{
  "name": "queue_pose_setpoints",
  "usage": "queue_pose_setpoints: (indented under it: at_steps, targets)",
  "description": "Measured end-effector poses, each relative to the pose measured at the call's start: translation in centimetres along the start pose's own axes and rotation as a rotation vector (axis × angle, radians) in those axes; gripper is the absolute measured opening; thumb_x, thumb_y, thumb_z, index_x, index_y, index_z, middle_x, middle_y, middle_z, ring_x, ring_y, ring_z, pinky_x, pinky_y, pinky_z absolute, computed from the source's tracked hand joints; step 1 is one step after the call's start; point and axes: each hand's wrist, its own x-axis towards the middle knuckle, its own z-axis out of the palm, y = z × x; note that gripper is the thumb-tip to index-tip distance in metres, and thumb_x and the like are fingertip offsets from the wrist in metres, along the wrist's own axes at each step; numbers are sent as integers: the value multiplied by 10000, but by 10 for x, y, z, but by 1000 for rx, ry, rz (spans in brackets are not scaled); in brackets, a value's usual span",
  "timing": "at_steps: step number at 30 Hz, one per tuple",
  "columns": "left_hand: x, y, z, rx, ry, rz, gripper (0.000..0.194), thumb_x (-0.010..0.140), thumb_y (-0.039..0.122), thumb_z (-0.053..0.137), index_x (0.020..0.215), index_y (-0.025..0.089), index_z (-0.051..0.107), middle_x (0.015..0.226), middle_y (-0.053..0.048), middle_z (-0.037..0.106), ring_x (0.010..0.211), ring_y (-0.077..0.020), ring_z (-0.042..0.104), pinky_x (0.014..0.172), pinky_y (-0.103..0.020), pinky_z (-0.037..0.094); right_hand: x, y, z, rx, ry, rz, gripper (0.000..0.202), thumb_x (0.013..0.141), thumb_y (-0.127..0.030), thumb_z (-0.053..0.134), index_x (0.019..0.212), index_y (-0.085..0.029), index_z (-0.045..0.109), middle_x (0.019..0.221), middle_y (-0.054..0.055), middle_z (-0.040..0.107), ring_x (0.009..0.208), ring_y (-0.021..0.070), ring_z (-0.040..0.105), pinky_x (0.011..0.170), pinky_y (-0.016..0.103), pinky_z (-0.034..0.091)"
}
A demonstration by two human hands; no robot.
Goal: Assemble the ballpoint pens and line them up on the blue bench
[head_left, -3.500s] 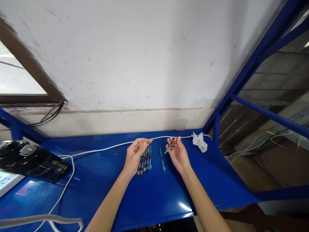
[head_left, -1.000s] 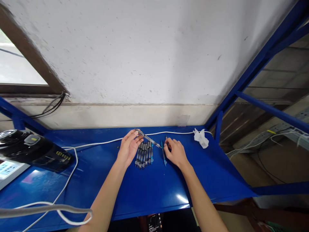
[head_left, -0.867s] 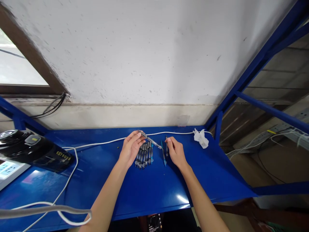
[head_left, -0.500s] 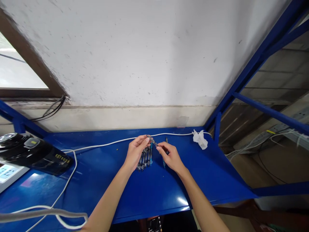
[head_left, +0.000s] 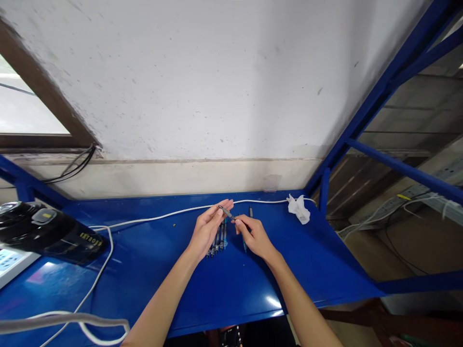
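A dark pen [head_left: 226, 212] is held tilted above the blue table. My right hand [head_left: 253, 235] pinches its lower right end between thumb and fingers. At its upper left end is my left hand [head_left: 207, 230], palm turned up, fingers extended and the thumb against the pen. Several dark pens [head_left: 217, 241] lie side by side on the table, partly hidden under my left hand. Another pen [head_left: 251, 211] lies behind my right hand, which covers its middle.
The blue table [head_left: 144, 270] holds a black bottle-shaped object [head_left: 79, 241] and a power strip [head_left: 18, 262] at left. A white cable [head_left: 173, 212] runs along the back to a crumpled tissue [head_left: 299, 210]. Blue frame bars [head_left: 361, 113] rise at right.
The fingers of my left hand have straightened and opened out beside the held pen. My right hand still holds the pen. The view has shifted slightly.
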Motion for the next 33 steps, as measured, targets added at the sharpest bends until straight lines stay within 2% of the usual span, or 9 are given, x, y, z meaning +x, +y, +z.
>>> queue_pose_setpoints:
  at_steps: [2, 7, 14, 20, 23, 26, 28, 30, 33]
  targets:
    - [-1, 1, 1, 8, -8, 0, 402, 973, 395, 765, 1325, 201, 755, 1425, -160, 723, 1414, -349, 604, 1219, -497, 431, 0, 2, 2, 8, -54, 6, 397, 1146, -398, 415, 888, -219, 658, 761, -14, 619, 690, 158, 571, 714, 277, 424]
    - [-1, -1, -3, 118, 70, 23, 249, 941, 404, 796, 1056, 184, 818, 1107, -130, 830, 1135, -321, 754, 1061, -462, 558, -1, 7, 5, -13, -31, 1, 368, 1149, -381, 421, 937, -217, 673, 753, -23, 589, 670, 148, 553, 692, 262, 415]
    - [-2, -3, 0, 230, 212, 55, 233, 899, 394, 832, 1000, 185, 839, 1033, -107, 845, 1006, -280, 777, 972, -403, 588, -2, 4, 7, -73, 21, -61, 399, 1152, -368, 397, 889, -221, 659, 764, 2, 618, 676, 164, 580, 712, 281, 443]
    - [-1, -5, -3, 281, 345, 56, 253, 806, 407, 913, 870, 181, 818, 879, -78, 828, 830, -239, 768, 841, -356, 596, -1, 4, 5, -129, 63, -109, 259, 1131, -370, 471, 1132, -229, 688, 902, 47, 686, 769, 201, 630, 755, 307, 483]
    - [0, -6, -3, 295, 328, 77, 273, 785, 403, 932, 907, 210, 781, 800, -27, 785, 784, -208, 742, 783, -314, 574, -1, 8, 4, -160, 75, -113, 242, 1133, -361, 463, 1126, -232, 667, 937, 54, 694, 795, 205, 638, 775, 315, 499]
    - [-1, -4, 0, 230, 182, 73, 416, 841, 396, 891, 1206, 245, 762, 1122, -79, 816, 1040, -244, 756, 929, -345, 568, -1, 11, 3, -178, 98, -102, 223, 1129, -354, 465, 1112, -232, 651, 939, 49, 690, 790, 204, 632, 767, 316, 508]
    - [-2, -2, 2, 198, 95, 56, 446, 888, 399, 848, 1295, 246, 746, 1266, -114, 790, 1164, -275, 732, 1006, -381, 549, -1, 11, 3, -184, 91, -102, 214, 1128, -346, 466, 1145, -232, 647, 973, 54, 696, 814, 207, 642, 786, 323, 517]
    - [-3, -2, 2, 224, 95, 49, 347, 902, 399, 834, 1196, 220, 791, 1201, -122, 810, 1121, -278, 743, 982, -380, 554, -1, 10, 3, -192, 67, -118, 232, 1134, -335, 455, 1220, -234, 644, 1042, 70, 704, 886, 219, 662, 840, 339, 527]
    - [-2, -4, -1, 299, 198, 45, 252, 874, 414, 859, 999, 200, 816, 1020, -101, 830, 950, -247, 752, 865, -341, 560, -2, 11, 4, -221, 34, -138, 261, 1141, -328, 430, 1249, -238, 650, 1059, 81, 687, 933, 227, 664, 873, 349, 526]
